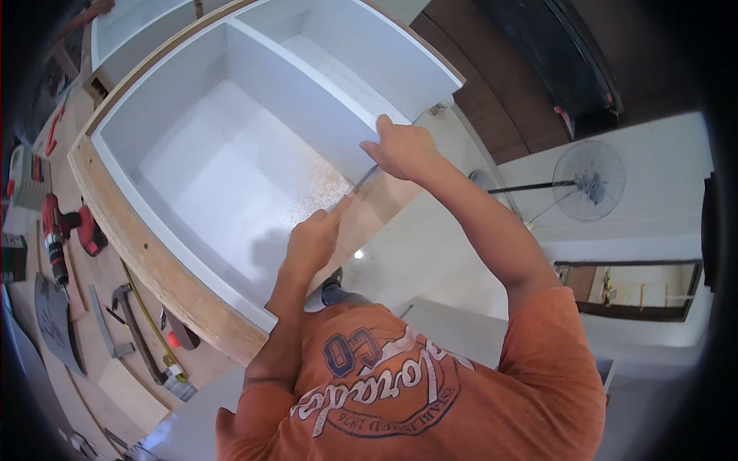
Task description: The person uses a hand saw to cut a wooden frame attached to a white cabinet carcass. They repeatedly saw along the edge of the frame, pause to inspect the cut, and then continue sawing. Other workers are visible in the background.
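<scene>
A white-lined cabinet box [223, 146] with a bare plywood outer face lies in front of me, split by a white divider [307, 88]. At its near edge, a thin dark strip-like tool [367, 178] stretches between my hands; whether it is a file or a blade is unclear. My right hand [403, 151] is closed around its upper end, by the divider's end. My left hand [314, 240] has curled fingers, with the index finger reaching along the tool's lower end. Brown sawdust [327, 188] is scattered on the white panel just beyond the tool.
Left of the cabinet, a wooden worktop holds a red and black cordless drill [55, 238], a hammer [138, 330], a metal square [111, 326] and a tape measure [175, 373]. A standing fan [590, 183] is at the right. Another person's hand [96, 9] shows far left.
</scene>
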The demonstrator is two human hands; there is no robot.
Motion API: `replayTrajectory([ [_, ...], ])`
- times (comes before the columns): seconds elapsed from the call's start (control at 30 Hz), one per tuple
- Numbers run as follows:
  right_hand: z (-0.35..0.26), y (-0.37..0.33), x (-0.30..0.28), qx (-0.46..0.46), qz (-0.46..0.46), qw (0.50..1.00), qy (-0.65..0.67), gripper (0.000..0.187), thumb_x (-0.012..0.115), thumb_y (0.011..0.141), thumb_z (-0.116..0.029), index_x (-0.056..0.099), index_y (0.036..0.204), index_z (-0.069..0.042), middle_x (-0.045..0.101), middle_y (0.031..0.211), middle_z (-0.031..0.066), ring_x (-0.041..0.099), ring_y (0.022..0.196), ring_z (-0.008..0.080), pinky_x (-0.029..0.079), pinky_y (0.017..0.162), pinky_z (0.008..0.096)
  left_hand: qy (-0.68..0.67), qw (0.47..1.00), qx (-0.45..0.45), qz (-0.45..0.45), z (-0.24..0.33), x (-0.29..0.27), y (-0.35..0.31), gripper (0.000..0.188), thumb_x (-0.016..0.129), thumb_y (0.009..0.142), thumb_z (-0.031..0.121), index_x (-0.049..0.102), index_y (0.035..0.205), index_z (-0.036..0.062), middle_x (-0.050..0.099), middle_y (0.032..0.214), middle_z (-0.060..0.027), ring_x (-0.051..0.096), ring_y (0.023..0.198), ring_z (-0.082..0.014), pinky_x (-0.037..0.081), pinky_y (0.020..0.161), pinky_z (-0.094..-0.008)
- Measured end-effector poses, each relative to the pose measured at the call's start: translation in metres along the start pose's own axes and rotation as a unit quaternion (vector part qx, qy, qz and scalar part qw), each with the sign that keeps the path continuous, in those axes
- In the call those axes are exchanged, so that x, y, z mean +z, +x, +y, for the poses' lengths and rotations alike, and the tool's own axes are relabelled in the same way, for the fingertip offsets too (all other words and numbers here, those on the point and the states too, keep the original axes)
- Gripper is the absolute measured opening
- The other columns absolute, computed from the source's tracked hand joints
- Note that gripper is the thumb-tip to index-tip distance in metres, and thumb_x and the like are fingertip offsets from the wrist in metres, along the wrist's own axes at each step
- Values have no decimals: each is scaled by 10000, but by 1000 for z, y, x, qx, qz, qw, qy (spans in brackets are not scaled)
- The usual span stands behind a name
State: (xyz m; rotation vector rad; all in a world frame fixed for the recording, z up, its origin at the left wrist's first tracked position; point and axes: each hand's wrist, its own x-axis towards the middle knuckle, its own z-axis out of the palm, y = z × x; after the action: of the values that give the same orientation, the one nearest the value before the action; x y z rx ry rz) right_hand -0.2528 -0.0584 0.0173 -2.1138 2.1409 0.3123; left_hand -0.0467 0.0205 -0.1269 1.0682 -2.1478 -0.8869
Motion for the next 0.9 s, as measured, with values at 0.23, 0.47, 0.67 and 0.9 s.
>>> replayTrajectory([
  [0.23,5,2,4,-13,1,1000,-23,435,589,992,-408,511,994,19,692,748,235,702,734,410,548,693,495,22,996,-80,-30,38,-50,-37,579,586,913,84,549,1445,309,605,785,-145,637,663,-362,527,594,-471],
  [0.47,4,6,11,-12,12,999,-47,441,609,983,-416,507,976,13,683,717,231,698,728,411,544,664,498,31,998,-56,18,23,-42,-35,567,607,896,94,586,1416,321,589,747,-106,634,634,-336,526,568,-447],
  [0.67,7,1,13,-14,13,999,-33,429,627,975,-406,497,958,3,683,710,217,688,689,410,542,639,499,5,994,-105,-28,22,-45,-44,562,610,895,98,590,1405,334,589,734,-103,648,665,-331,534,585,-446],
  [0.9,3,2,11,-28,40,998,-45,429,644,962,-400,492,950,1,671,676,202,683,652,402,542,614,488,1,999,-40,19,23,-1,30,552,564,925,77,592,1403,350,605,747,-110,657,683,-329,533,588,-443],
])
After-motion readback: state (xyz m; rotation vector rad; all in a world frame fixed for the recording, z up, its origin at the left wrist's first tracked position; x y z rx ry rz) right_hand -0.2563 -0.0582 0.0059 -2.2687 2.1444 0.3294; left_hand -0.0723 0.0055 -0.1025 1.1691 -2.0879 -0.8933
